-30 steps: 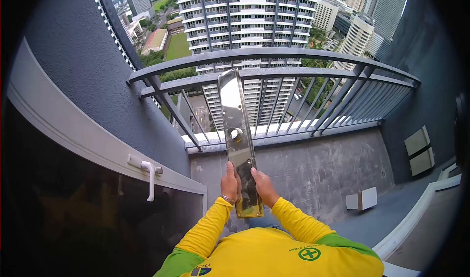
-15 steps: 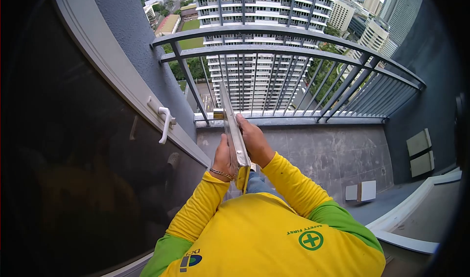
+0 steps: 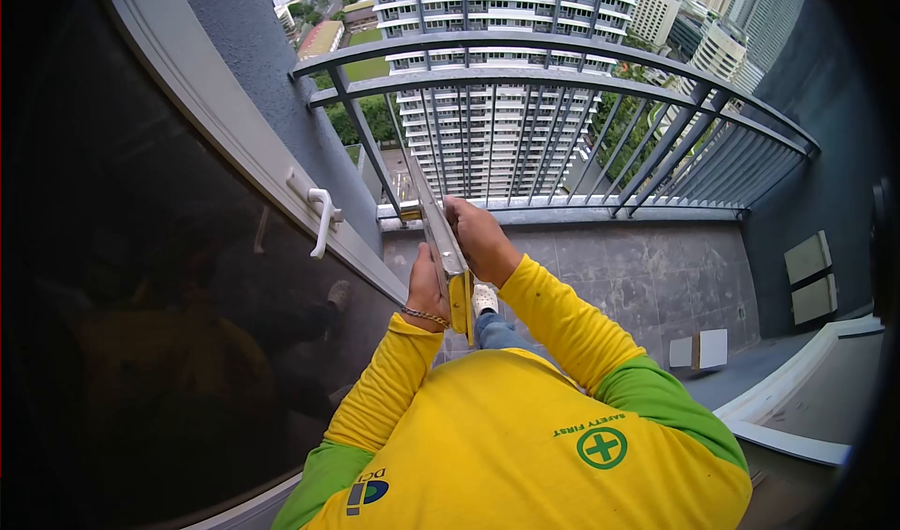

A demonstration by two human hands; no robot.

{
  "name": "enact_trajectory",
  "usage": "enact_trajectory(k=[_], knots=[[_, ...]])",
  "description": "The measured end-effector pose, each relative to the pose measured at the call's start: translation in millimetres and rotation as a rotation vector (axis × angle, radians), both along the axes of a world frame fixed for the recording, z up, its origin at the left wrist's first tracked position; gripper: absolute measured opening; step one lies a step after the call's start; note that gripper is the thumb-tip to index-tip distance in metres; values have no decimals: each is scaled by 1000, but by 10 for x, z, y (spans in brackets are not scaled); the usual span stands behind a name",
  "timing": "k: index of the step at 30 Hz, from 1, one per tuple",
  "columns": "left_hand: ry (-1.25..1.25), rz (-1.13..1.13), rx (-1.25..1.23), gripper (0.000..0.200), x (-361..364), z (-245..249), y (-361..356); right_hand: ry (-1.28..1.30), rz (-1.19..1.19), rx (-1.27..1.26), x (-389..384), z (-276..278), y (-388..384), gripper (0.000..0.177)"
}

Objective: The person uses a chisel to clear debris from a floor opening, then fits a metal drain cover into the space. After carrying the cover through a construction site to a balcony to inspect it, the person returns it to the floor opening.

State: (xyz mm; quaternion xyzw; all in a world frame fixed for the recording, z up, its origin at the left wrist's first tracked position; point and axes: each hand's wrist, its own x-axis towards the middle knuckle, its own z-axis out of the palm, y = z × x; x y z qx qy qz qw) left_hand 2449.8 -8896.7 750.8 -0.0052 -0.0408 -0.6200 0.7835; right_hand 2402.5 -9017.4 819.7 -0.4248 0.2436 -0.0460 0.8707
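A long metal bar (image 3: 439,219) with a yellow end points away from my body toward the balcony railing. My left hand (image 3: 427,286) is closed on its left side, with a chain bracelet at the wrist. On the bar's right side, my right hand (image 3: 480,239) grips it, fingers wrapped toward the top. A small brass-coloured piece (image 3: 411,211) sticks out to the left of the bar, beyond my left hand. The fingertips of both hands are partly hidden by the bar.
Ahead runs a grey metal railing (image 3: 553,92), with tall buildings beyond. A glass door with a white handle (image 3: 324,221) stands at left. Grey floor tiles (image 3: 619,268), a small white box (image 3: 712,348) and wall panels (image 3: 812,277) are at right.
The bar and both hands have shifted slightly up and left in view. A shoe on the floor now shows beside the bar. The grips look the same.
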Motion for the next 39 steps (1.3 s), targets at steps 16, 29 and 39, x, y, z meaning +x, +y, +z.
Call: enact_trajectory(k=[16,29,39], knots=[[22,71,463,56,-111,281,-66,41,-56,22,94,-88,10,39],[-113,169,449,55,-148,-259,-41,7,193,-385,-145,-184,212,31],[-237,218,291,59,-28,-424,-50,20,315,-557,-187,-164,219,31]])
